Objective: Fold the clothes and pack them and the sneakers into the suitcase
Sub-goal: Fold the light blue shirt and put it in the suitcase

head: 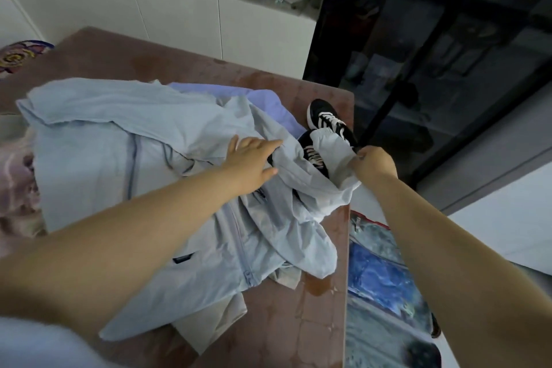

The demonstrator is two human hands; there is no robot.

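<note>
My left hand [254, 160] lies flat, fingers straight, on the pale blue zip jacket [119, 158], crumpled across the brown table [283, 323]. My right hand [373, 164] pinches its sleeve [331, 149] over the black, white-laced sneakers [324, 118].

Brown table [283, 323] bearing a pale blue jacket [104, 134] at centre, lavender garment [263, 98] at 1 o'clock, black sneakers [324, 116] at 3 o'clock, beige garment [215, 320] at 6 o'clock.

Two black lace-up sneakers with white stripes [327, 118], one pale blue zip-up jacket [119, 158], one lilac garment [265, 98], one beige garment [209, 326]
</note>
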